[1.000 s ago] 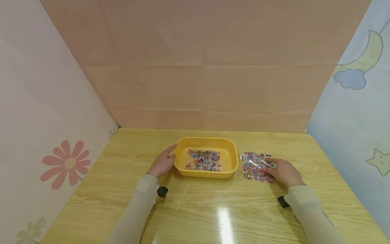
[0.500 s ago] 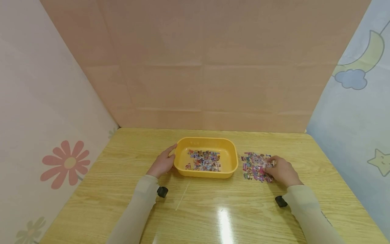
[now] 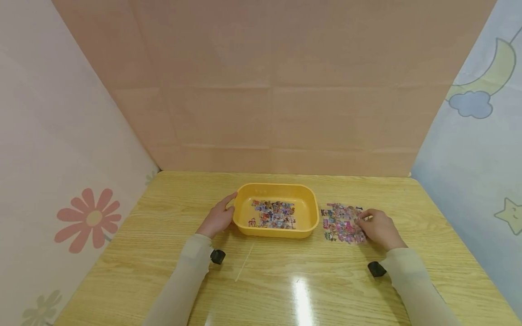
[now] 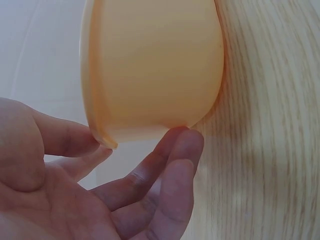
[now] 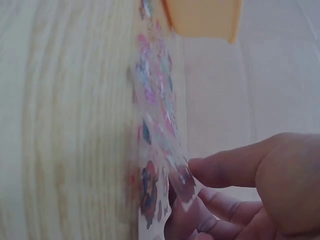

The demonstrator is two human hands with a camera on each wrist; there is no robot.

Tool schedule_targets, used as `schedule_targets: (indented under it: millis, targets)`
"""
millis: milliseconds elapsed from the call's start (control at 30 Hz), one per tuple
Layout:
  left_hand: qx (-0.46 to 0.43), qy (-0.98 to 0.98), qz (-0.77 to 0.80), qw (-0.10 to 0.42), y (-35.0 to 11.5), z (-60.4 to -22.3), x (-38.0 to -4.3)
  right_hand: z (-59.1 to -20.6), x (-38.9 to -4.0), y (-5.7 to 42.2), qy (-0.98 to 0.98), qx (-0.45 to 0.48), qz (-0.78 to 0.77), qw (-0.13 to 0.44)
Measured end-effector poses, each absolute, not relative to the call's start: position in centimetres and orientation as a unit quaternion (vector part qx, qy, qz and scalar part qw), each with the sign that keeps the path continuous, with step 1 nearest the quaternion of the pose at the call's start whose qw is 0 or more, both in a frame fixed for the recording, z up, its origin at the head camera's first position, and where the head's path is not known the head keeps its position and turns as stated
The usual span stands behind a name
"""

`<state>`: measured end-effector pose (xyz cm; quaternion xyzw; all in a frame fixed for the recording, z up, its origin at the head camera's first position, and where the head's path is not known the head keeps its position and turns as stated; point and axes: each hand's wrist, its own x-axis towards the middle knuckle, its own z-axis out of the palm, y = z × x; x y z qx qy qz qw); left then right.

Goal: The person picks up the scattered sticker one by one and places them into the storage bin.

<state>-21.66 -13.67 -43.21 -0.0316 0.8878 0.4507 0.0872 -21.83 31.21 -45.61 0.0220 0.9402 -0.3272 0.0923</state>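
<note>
A yellow plastic basin (image 3: 277, 233) stands on the table with a clear sticker sheet (image 3: 275, 213) printed with small colourful figures on its floor. My left hand (image 3: 220, 217) holds the basin's left end. In the left wrist view the thumb is at the rim of the basin (image 4: 155, 65) and bent fingers touch the wall lower down. To the basin's right lie clear sticker sheets (image 3: 342, 224) with pink and purple prints. My right hand (image 3: 379, 228) pinches the near corner of the top sheet. The right wrist view shows this sheet's corner (image 5: 182, 185) lifted between thumb and fingers, apart from what lies beneath.
The light wood table (image 3: 269, 280) reaches back to a tan paper-covered wall (image 3: 269, 113). Patterned light side walls rise at left and right. Small black devices sit at both wrists, such as the left black device (image 3: 218, 256).
The right hand has shifted slightly; its fingertips now sit nearer the sheet's right edge. Glare on the right-hand sheet has faded. The left hand and basin have stayed still.
</note>
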Motion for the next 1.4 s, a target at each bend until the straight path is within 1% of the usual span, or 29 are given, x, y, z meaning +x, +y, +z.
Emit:
schedule_targets:
  millis: [433, 1400]
  targets:
    - [-0.029, 0.887, 0.453, 0.083, -13.7, -43.1, -21.6, -44.7, -21.5, 31.4, 0.892, 0.032, -0.437, 0.113]
    - [-0.024, 0.889, 0.452, 0.077, -13.7, -43.5, -21.7, -42.7, -21.1, 31.8, 0.874, 0.027, -0.47, 0.118]
